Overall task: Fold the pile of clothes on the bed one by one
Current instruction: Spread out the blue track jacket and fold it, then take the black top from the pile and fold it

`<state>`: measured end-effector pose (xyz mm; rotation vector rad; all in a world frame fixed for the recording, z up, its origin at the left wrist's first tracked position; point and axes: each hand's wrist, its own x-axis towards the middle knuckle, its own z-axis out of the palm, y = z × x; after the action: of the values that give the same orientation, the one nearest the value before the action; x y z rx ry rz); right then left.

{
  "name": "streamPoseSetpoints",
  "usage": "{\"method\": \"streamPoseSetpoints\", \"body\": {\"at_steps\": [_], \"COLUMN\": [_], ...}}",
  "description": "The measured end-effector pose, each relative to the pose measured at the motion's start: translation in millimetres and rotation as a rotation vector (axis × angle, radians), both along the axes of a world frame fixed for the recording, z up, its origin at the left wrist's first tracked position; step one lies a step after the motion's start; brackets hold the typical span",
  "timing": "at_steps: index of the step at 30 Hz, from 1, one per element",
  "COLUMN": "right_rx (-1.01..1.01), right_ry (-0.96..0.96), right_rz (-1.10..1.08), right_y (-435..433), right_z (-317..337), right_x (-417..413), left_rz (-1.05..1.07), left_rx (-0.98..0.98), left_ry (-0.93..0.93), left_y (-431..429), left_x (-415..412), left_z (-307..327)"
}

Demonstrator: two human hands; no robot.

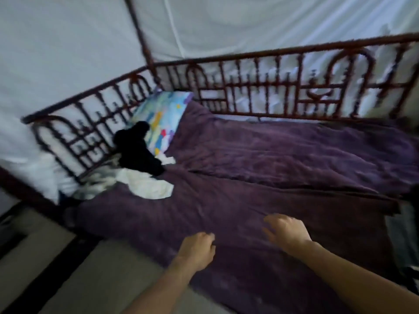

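Observation:
A small pile of clothes lies at the left end of the bed: a black garment [138,150] on top, a white garment [145,184] below it, and a grey and white piece [97,182] against the rail. Both my hands hover over the purple bedspread [272,159] near its front edge, well to the right of the pile. My left hand [198,250] has loosely curled fingers and holds nothing. My right hand [286,230] is relaxed with fingers spread and is empty too.
A colourful pillow [162,118] leans at the far left corner. A dark red metal bed rail [272,87] runs along the far side and left end, with white netting behind it. Pale floor [74,268] lies at the lower left.

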<state>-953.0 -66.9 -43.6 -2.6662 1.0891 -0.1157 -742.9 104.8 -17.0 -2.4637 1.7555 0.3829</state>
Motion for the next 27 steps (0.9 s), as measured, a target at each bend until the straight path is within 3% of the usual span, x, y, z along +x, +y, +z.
{"method": "streamPoseSetpoints", "body": {"at_steps": [5, 12, 27], "right_rx": [-0.031, -0.026, 0.067], "right_ry": [-0.064, -0.134, 0.065], "right_rz": [0.224, 0.390, 0.493], "right_y": [68, 123, 117], "right_z": [32, 74, 34], "right_x": [160, 308, 590], "left_rz": [0.256, 0.447, 0.642], "left_rx": [-0.068, -0.087, -0.012], "left_ry": [-0.067, -0.070, -0.026], "left_y": [117, 214, 233], "left_x": [117, 227, 461], "left_z": [39, 64, 58]}}
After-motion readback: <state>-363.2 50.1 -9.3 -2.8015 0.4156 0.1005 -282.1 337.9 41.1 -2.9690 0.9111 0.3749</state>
